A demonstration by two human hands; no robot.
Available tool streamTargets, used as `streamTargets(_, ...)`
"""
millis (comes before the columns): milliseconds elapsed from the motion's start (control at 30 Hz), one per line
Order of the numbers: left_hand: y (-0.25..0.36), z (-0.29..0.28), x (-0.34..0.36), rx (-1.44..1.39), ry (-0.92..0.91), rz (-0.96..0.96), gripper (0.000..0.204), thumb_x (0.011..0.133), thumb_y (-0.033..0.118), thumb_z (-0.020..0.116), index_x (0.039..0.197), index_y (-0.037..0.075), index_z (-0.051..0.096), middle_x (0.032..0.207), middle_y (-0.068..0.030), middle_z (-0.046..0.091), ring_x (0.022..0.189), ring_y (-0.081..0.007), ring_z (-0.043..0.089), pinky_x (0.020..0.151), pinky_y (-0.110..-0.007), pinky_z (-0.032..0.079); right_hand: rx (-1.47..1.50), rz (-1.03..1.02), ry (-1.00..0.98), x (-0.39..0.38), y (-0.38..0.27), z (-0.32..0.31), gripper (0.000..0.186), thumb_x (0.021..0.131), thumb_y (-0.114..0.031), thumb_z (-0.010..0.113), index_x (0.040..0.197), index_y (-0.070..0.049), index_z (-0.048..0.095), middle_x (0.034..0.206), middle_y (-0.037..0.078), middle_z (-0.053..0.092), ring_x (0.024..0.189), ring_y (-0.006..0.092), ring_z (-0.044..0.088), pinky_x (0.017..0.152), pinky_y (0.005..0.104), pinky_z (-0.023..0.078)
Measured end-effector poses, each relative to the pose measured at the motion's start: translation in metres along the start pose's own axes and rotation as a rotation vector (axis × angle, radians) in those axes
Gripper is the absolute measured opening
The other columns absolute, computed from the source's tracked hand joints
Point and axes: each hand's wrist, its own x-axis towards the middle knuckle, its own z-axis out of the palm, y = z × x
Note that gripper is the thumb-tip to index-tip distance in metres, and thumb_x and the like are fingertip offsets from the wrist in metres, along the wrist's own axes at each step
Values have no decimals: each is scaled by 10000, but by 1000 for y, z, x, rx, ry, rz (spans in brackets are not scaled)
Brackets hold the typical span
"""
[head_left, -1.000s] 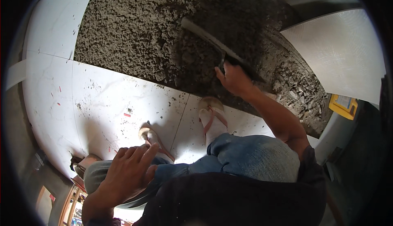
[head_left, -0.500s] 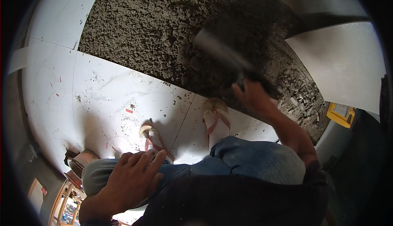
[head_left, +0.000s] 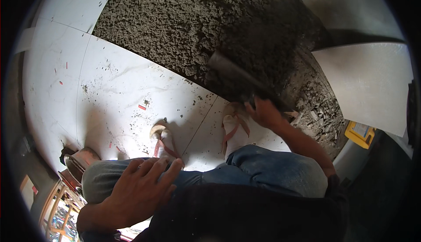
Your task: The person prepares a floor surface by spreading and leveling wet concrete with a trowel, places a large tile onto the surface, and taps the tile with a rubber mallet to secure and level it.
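My right hand (head_left: 266, 112) grips the handle of a long straight trowel (head_left: 234, 73), whose blurred blade lies over damp, crumbly grey mortar (head_left: 175, 18), close to the edge of white marbled floor tiles (head_left: 114, 84). My left hand (head_left: 144, 185) rests on my left knee in jeans, fingers spread and holding nothing. My feet, in socks and flip-flops (head_left: 162, 141), stand on the tiles. Broken rubble (head_left: 318, 110) lies to the right of the trowel.
A loose pale tile (head_left: 368, 84) lies at the right, with a yellow container (head_left: 359, 134) below it. A pinkish metal item (head_left: 83, 158) sits at the lower left. Small red plastic pieces (head_left: 141, 107) and mortar crumbs are scattered over the tiles.
My right hand and the trowel have swept toward me and to the right, nearer the tile edge. The view has shifted slightly; my left hand stays on the knee.
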Motion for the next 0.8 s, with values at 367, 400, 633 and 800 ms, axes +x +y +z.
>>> streamTargets(367,-3,5,-7,21,25,-1,520,877,246,569,1327,28,426,1123,-169,544,1055,-275,546,898,-393,405,28,-233,159,0,0,20,420,907,-371,524,1043,26,532,789,306,619,777,465,624,697,523,522)
streamTargets(400,-3,5,-7,12,45,6,520,877,246,569,1327,28,426,1123,-169,544,1055,-275,546,898,-393,405,-32,-225,95,-3,0,19,405,905,-365,531,1028,21,535,779,302,619,769,461,625,678,518,526)
streamTargets(633,-7,-1,3,-37,8,4,511,875,274,563,1309,35,438,1155,-176,545,1060,-282,546,899,-406,403,-73,-135,282,27,1,-16,387,914,-368,524,1043,-3,541,816,301,618,765,450,628,695,532,520)
streamTargets(800,-13,-3,23,-56,25,-31,520,866,269,562,1317,50,426,1165,-182,565,1009,-288,587,865,-423,431,-90,-162,543,122,60,-131,417,925,-378,509,1064,14,543,950,316,609,942,428,609,784,504,503)
